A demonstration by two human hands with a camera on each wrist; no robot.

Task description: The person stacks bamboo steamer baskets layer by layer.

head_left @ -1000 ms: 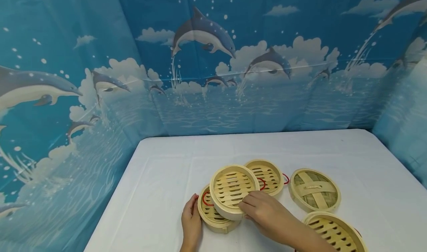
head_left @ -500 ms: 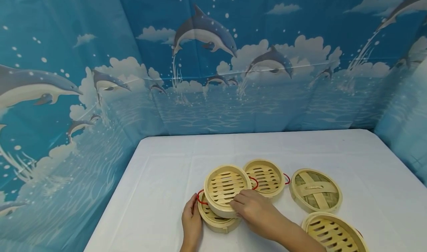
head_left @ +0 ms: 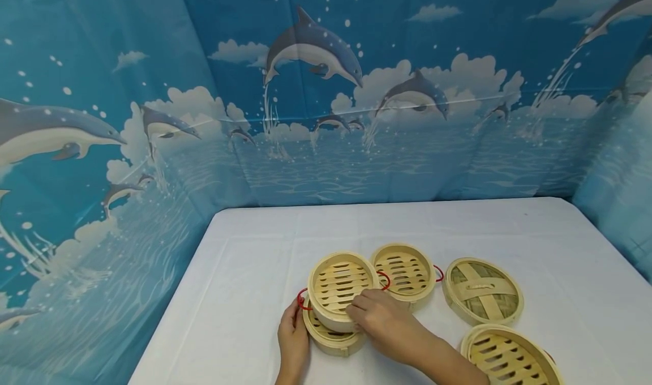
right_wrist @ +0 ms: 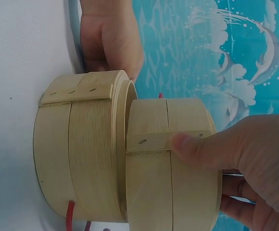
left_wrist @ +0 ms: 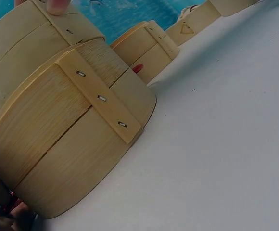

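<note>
My right hand (head_left: 379, 320) pinches the near right wall of a round bamboo steamer basket (head_left: 342, 286) with a slatted floor and red cord handles. In the right wrist view the thumb presses its outer wall (right_wrist: 151, 187), with the other fingers over the rim. This basket overlaps a lower steamer basket (head_left: 331, 342), set toward the back of it and resting close on its rim. My left hand (head_left: 294, 334) holds the lower basket's left side, fingertips near a red cord. In the left wrist view the lower basket's stapled wall (left_wrist: 77, 130) stands on the white cloth.
Another slatted steamer basket (head_left: 417, 269) stands just behind and right. A woven bamboo lid (head_left: 483, 291) with a small handle lies farther right. At the front right is one more slatted basket (head_left: 509, 356). A dolphin-printed curtain (head_left: 326, 164) borders the white table (head_left: 244, 272).
My right hand has moved the upper basket leftward, over more of the lower basket. The left hand has stayed at the lower basket's side.
</note>
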